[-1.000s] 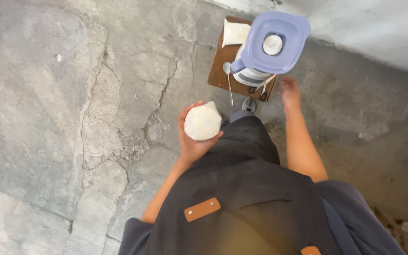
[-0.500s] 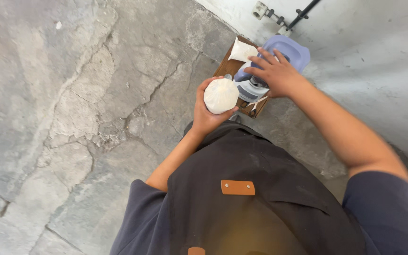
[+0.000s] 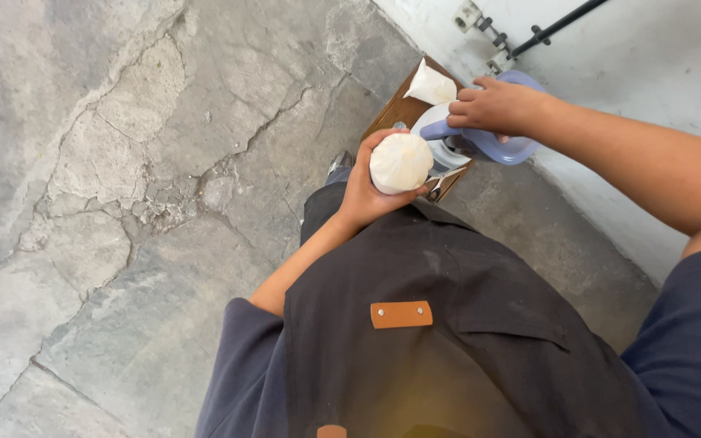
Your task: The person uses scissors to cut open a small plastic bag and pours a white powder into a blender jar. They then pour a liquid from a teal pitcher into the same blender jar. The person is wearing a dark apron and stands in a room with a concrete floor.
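The left hand (image 3: 363, 191), arm bent upward, has its grip clamped around a white tied bag (image 3: 400, 162), while the outstretched right hand (image 3: 492, 105) closes on the lavender jug's handle (image 3: 468, 132) above a small wooden stand (image 3: 391, 113).

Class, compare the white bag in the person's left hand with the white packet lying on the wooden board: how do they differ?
The round white bag is bulging and ball-like; the white packet is flatter, with a pointed corner. The bag is held up in the left hand; the packet rests on the wooden board, untouched. Both are white and soft-looking.
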